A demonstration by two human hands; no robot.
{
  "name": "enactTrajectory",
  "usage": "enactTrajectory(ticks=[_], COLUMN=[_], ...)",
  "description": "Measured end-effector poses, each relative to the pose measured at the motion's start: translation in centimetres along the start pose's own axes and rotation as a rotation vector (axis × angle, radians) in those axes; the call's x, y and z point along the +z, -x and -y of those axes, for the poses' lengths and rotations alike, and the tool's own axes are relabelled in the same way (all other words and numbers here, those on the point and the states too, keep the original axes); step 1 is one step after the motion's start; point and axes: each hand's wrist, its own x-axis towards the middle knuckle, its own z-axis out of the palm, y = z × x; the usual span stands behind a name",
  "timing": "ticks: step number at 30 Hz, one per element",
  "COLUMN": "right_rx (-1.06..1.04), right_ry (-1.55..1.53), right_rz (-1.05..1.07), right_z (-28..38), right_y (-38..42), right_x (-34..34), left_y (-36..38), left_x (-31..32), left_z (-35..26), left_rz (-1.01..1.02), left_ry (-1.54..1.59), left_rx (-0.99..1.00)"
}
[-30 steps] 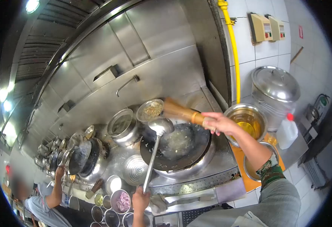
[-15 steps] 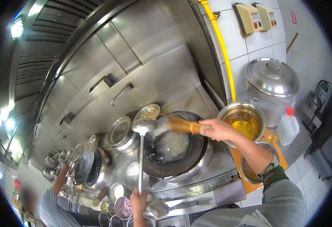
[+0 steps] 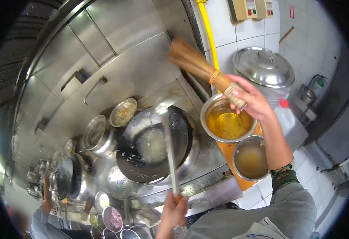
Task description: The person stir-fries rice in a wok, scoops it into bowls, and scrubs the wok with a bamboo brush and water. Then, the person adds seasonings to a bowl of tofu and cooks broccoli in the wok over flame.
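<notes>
My right hand (image 3: 251, 98) is closed round the bound handle of a bamboo wok brush (image 3: 198, 63). The brush is raised and tilted, its bristles up and to the left, slightly blurred. Below this hand stands a metal bowl of yellow oil (image 3: 207, 124). In my left hand (image 3: 173, 210) is the handle end of a long metal ladle (image 3: 169, 153). Its blurred bowl hangs over the far part of a dark wok (image 3: 132, 169), which holds cloudy liquid and small white bits on its wall.
A second bowl with cloudy liquid (image 3: 251, 159) stands on an orange surface (image 3: 231, 157). Behind are a lidded pot (image 3: 264, 67) and a red-capped jug (image 3: 284, 115). Left of the wok are a strainer with food bits (image 3: 123, 112), a perforated skimmer (image 3: 119, 182) and a co-worker's arm (image 3: 46, 195).
The brush has risen from over the wok, up and to the right. My left hand has moved right with the ladle, whose bowl now hangs over the wok. The view has shifted right.
</notes>
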Motion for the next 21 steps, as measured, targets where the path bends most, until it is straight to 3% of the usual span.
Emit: enactTrajectory(ticks=[3,4,6,7,8,9,11,12,14,16,17,19,21], right_rx=[-0.123,-0.153,-0.144,-0.139,-0.101,-0.071,-0.281,-0.378,-0.128,0.029,0.097,0.121,0.076], right_ry=[-0.058,0.043,0.236,0.254,0.381,0.509,0.901,1.067,1.369,1.605,1.708,1.699,1.543], right_rz=[0.019,0.004,-0.009,0.047,0.059,0.066,0.24,0.336,0.529,0.7,0.784,0.574,0.513], right_z=[2.6,3.1,4.0,3.7,3.1,2.7,-0.4,-1.1,-1.0,-2.6,-5.0,-10.5,-15.5], right_y=[1.3,1.6,1.9,1.6,1.2,0.6,-1.8,-2.5,-3.2,-5.3,-7.3,-10.6,-12.8], right_x=[1.7,2.5,4.9,6.7,9.0,11.0,13.2,14.8,17.6,19.3,19.8,21.5,22.8], left_y=[-4.4,-6.9,-10.2,-11.2,-12.2,-13.7,-15.2,-15.3,-15.2,-12.5,-11.7,-9.6,-5.4], left_x=[6.5,8.4,12.5,14.2,15.7,17.4,19.8,20.1,19.2,16.2,14.8,12.1,7.4], left_z=[0.3,2.4,4.8,5.2,5.7,6.6,7.4,7.0,7.0,5.7,5.6,5.7,3.0], left_rz=[0.108,0.102,0.066,0.034,-0.004,0.032,0.054,0.113,0.165,0.448,0.442,0.572,0.449], left_ry=[-0.012,-0.102,-0.2,-0.261,-0.329,-0.234,-0.119,-0.173,-0.225,-0.385,-0.388,-0.461,-0.408], left_rx=[-0.027,0.08,0.051,0.13,0.202,0.098,0.007,0.043,0.087,0.242,0.242,0.481,0.558])
